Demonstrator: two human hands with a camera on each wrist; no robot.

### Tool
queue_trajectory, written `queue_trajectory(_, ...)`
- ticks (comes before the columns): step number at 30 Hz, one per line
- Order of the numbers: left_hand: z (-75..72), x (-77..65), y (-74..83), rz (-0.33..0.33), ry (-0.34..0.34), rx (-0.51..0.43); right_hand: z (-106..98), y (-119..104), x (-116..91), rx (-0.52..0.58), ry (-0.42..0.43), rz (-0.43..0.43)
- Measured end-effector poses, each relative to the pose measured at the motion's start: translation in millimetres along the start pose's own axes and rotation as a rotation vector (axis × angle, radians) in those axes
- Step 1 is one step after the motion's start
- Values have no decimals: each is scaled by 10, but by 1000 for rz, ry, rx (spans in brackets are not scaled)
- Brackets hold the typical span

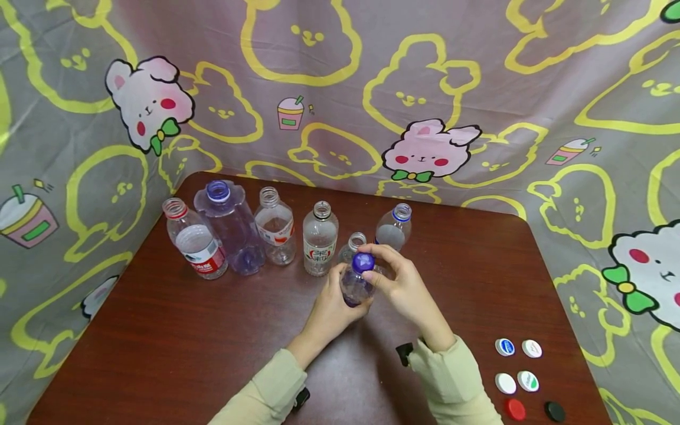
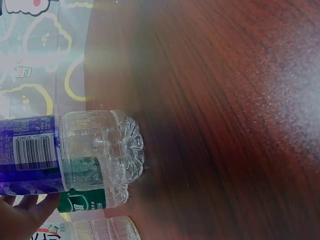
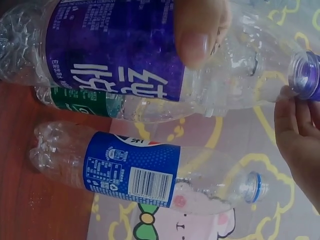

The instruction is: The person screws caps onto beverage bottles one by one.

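Observation:
A clear plastic bottle with a purple label point(image 3: 115, 45) is in front of me, gripped round its body by my left hand point(image 1: 330, 304). My right hand point(image 1: 406, 289) pinches a purple cap point(image 1: 363, 262) at the bottle's mouth between thumb and fingers. In the right wrist view the cap sits over the threaded neck; whether it is screwed tight, I cannot tell. Just behind are a small green-labelled bottle point(image 3: 87, 102), partly hidden, and a blue-labelled bottle point(image 3: 135, 170) without a cap. The left wrist view shows the held bottle's ridged base point(image 2: 127, 147).
Uncapped bottles stand along the back: a red-labelled one point(image 1: 199, 251), a large purple-tinted one point(image 1: 234, 230), one with a red-and-white label point(image 1: 276, 233), and another clear one point(image 1: 320, 242). Several loose caps lie front right, including a red cap point(image 1: 515, 408) and a black cap point(image 1: 555, 411). Patterned cloth surrounds the table.

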State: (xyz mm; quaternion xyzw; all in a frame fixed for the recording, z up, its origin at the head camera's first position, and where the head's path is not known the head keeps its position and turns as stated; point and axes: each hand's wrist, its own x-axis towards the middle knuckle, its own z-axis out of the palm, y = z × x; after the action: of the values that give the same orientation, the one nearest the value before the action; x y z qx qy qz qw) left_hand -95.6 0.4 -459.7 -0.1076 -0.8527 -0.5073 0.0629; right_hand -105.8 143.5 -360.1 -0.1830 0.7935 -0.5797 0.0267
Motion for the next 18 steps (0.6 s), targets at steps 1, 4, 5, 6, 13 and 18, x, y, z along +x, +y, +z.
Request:
queue_trajectory(1,4,0,3,-1,1,-1,7,-5,1,-10,10,2)
queue_trajectory(4,16,1,11,6,11,7,42,-17,-5,-52,68,5)
queue_trajectory(5,20,1,11,8,14,12,58,-17,-9,-63,92,3)
queue_trajectory(6,23,2,12,12,17,16,74,-16,-13,-74,116,0)
queue_trajectory(13,16,-9,-18,36,38,34,119,-6,-39,8,119,1)
queue_trajectory(18,9,-3,-19,26,23,23,34,21,-39,50,3,-18)
